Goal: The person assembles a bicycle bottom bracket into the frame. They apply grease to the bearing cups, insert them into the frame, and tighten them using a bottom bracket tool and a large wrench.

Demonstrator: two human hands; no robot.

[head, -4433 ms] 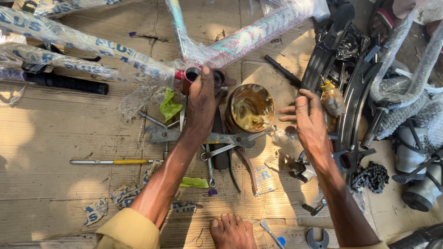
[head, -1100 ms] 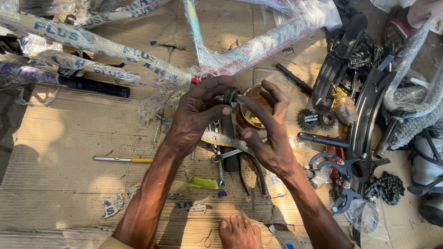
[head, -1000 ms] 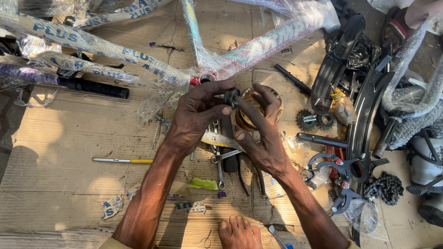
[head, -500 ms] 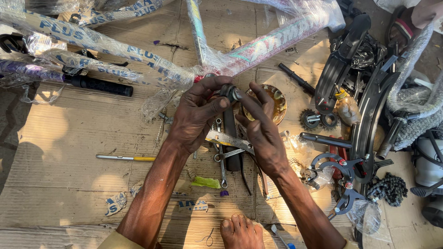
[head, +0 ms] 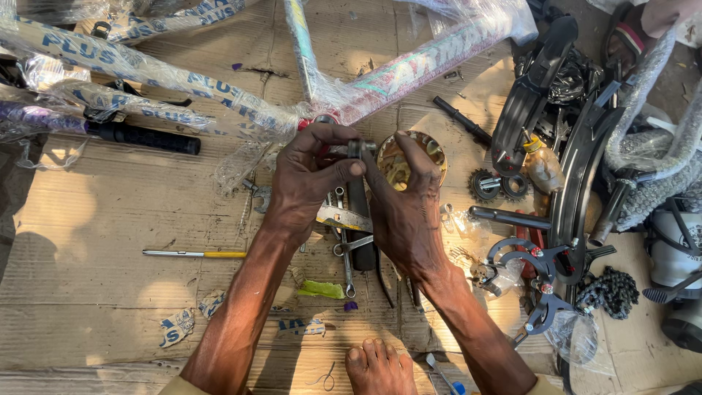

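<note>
My left hand [head: 311, 179] and my right hand [head: 406, 208] meet above the cardboard floor, both pinching a small dark metal part [head: 358, 148] between thumbs and fingers. It is held just below the bottom bracket of a plastic-wrapped bicycle frame [head: 409, 69]. A round tin of grease [head: 431, 150] sits right behind my right hand, partly hidden by it. Several spanners and pliers [head: 344, 241] lie on the cardboard under my wrists.
A yellow-handled screwdriver [head: 194, 254] lies to the left. Black mudguards [head: 578, 168], a sprocket [head: 484, 184], brake parts [head: 537, 263] and a chain [head: 610, 289] crowd the right side. A black handlebar grip [head: 146, 137] lies at upper left. A bare foot [head: 376, 369] is at the bottom edge.
Both hands came together from apart and now grip the small part. Over the last second they lifted it slightly toward the frame's bottom bracket.
</note>
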